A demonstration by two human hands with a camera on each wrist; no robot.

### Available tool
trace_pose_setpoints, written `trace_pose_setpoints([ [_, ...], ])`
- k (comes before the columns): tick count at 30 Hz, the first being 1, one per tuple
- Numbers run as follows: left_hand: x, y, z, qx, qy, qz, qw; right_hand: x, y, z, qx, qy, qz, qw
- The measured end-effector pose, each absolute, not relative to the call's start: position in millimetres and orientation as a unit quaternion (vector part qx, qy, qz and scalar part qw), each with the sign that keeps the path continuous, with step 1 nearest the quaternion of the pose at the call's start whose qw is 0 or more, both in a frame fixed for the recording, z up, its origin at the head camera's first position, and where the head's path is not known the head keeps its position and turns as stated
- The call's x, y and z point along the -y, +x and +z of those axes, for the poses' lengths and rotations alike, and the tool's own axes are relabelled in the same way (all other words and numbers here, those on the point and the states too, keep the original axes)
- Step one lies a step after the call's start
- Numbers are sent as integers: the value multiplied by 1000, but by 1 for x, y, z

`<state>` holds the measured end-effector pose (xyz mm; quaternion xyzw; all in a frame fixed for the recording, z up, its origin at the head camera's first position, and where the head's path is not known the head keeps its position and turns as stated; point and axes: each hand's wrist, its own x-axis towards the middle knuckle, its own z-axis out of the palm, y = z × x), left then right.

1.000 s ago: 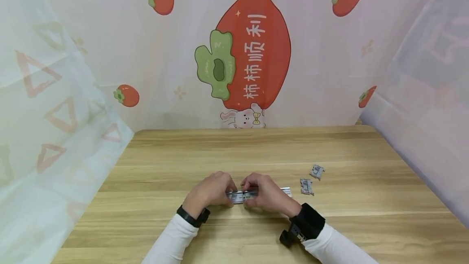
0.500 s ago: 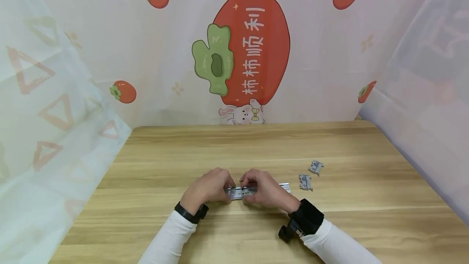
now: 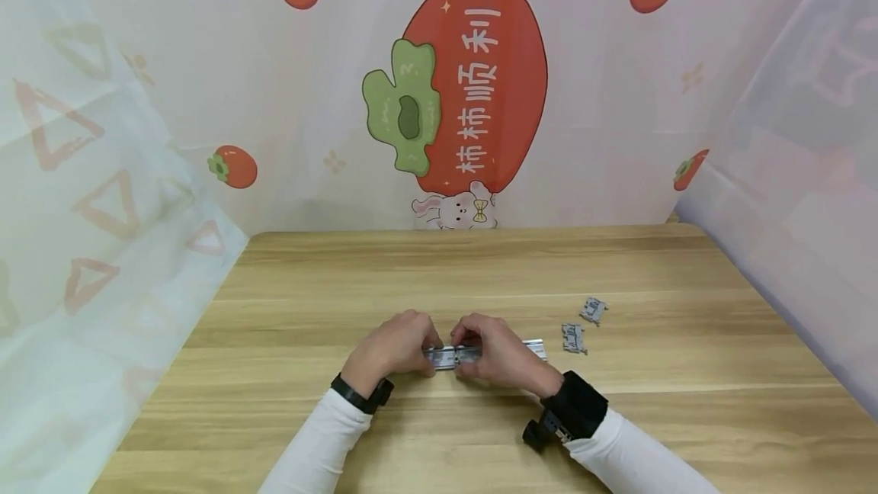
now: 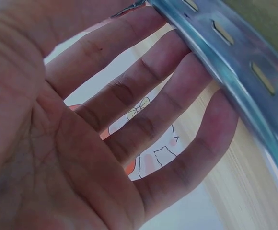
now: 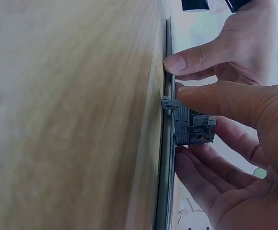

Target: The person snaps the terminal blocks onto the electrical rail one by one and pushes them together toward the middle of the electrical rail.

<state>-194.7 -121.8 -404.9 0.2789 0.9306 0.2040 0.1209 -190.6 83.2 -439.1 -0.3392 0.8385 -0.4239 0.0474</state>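
A slotted metal DIN rail (image 3: pixel 444 358) lies left to right on the wooden table. My left hand (image 3: pixel 396 347) grips its left part, thumb on the near edge and fingertips along the far edge. In the left wrist view those fingertips press against the side of the rail (image 4: pixel 235 62). My right hand (image 3: pixel 499 351) pinches a small grey terminal block (image 5: pixel 189 125), which stands on the rail close to the left hand. From the head view that block is mostly hidden by the fingers. The rail's right end shows beyond the right hand.
Two more grey terminal blocks lie flat on the table to the right, one farther back (image 3: pixel 594 310) and one nearer (image 3: pixel 574 338). A printed curtain (image 3: pixel 302 113) rises behind the table (image 3: pixel 309 273), with hanging sheets along both sides.
The head view has tilted slightly, so the scene sits a little higher. Both hands keep nearly the same hold and place at the rail.
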Motion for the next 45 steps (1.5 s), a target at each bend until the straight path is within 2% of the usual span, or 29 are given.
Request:
trace_pose_setpoints([
  [15,122,-193,-402,-930,272,209,129,-85,-190,-434,-848,-323,-417,59],
  [45,121,-194,-405,-932,271,205,126,-79,-191,-439,-841,-335,-422,41],
])
